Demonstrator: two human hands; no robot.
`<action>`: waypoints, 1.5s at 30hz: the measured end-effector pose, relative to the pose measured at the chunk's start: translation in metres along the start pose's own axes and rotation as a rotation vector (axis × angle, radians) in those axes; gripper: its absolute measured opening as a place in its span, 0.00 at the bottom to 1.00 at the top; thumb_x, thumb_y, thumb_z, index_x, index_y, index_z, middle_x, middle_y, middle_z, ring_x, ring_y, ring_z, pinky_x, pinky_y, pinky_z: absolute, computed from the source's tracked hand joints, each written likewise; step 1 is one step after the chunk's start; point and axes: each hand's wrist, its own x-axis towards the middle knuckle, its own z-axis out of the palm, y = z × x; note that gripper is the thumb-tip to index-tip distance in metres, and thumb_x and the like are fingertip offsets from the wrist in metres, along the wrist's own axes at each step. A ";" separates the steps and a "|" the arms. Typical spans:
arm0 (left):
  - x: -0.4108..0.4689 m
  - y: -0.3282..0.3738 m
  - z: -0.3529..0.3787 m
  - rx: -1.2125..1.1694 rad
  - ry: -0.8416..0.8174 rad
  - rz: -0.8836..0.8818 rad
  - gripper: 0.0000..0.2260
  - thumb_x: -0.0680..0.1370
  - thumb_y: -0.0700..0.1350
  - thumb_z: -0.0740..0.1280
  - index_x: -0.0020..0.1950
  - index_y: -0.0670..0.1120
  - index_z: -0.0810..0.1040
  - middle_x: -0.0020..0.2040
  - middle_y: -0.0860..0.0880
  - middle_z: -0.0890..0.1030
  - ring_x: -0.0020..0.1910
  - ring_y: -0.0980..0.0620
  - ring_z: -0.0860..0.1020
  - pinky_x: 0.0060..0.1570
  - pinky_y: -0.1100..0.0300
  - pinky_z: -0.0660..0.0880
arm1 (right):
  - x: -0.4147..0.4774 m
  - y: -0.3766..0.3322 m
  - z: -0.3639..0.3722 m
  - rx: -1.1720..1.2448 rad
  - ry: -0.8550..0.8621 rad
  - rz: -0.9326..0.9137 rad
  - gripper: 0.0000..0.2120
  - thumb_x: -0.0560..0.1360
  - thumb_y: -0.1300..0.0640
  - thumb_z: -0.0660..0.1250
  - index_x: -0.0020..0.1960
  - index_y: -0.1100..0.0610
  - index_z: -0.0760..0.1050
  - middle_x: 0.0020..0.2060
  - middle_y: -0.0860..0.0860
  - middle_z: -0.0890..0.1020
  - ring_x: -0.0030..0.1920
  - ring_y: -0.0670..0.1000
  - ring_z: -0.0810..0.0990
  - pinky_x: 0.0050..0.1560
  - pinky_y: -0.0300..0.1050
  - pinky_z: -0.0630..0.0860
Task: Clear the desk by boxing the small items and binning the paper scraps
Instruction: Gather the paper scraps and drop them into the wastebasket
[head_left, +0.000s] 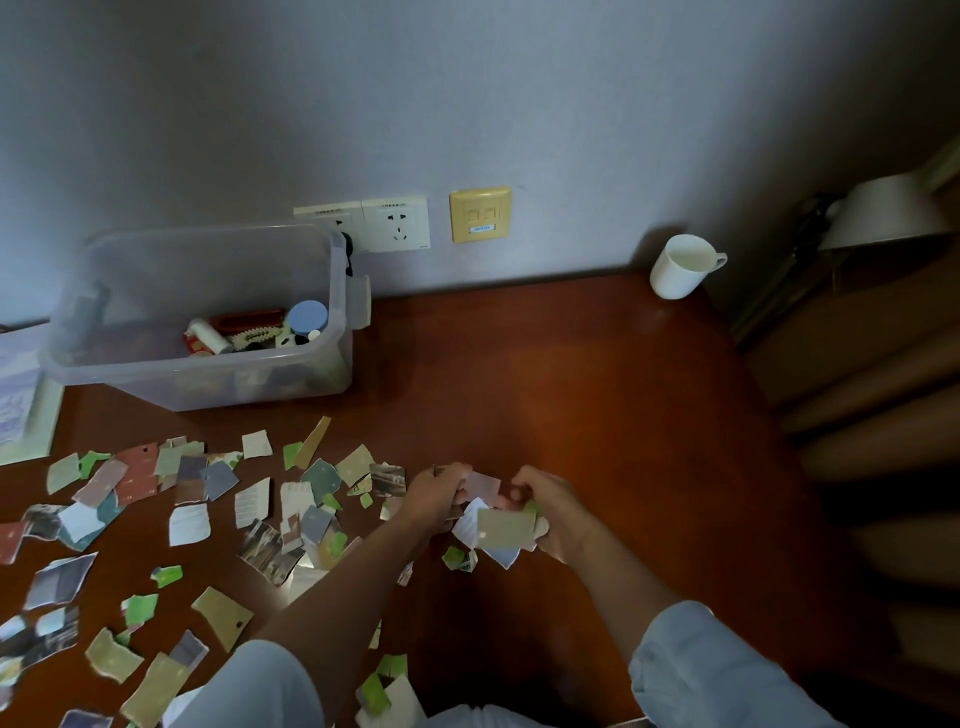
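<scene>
One broad reddish-brown surface (571, 389) fills the lower view and meets a pale wall at its far edge. At the far left stands a clear plastic box (208, 384), open-topped, against the wall. Small items (249, 332) lie heaped in its right end, among them a blue round lid and a white tube. Many torn paper scraps (192, 499) lie scattered over the left half of the surface, in front of the box: green, tan, grey, red and printed pieces, some overlapping. A pale lampshade (883, 213) hangs off the far right corner, and a white mug (680, 267) stands upright near it by the wall. The left hand (434, 493) and the right hand (550, 512) are close together above the middle, fingers curled, both gripping a bundle of scraps (501, 527) between them. Two white wall sockets (395, 223) and a yellow plate (480, 214) sit on the wall behind the box.
</scene>
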 end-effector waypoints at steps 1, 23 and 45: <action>0.000 -0.003 0.002 0.054 0.026 0.022 0.10 0.78 0.48 0.64 0.38 0.47 0.71 0.35 0.48 0.72 0.31 0.53 0.69 0.33 0.61 0.64 | 0.001 0.002 -0.001 0.021 0.020 0.004 0.08 0.73 0.66 0.65 0.36 0.62 0.71 0.25 0.53 0.75 0.26 0.50 0.76 0.29 0.42 0.77; -0.006 -0.032 0.016 1.080 0.224 0.294 0.15 0.74 0.47 0.66 0.60 0.49 0.72 0.50 0.52 0.81 0.48 0.51 0.78 0.40 0.61 0.68 | 0.000 0.035 -0.012 -1.383 0.252 -0.492 0.10 0.77 0.44 0.66 0.50 0.50 0.74 0.50 0.47 0.75 0.45 0.50 0.78 0.32 0.38 0.64; -0.023 -0.040 0.001 0.238 0.144 0.064 0.09 0.83 0.42 0.51 0.49 0.43 0.69 0.39 0.46 0.72 0.35 0.50 0.69 0.31 0.60 0.63 | -0.007 0.049 -0.002 -0.878 -0.155 -0.401 0.07 0.75 0.68 0.66 0.47 0.56 0.77 0.44 0.50 0.77 0.49 0.49 0.75 0.44 0.38 0.74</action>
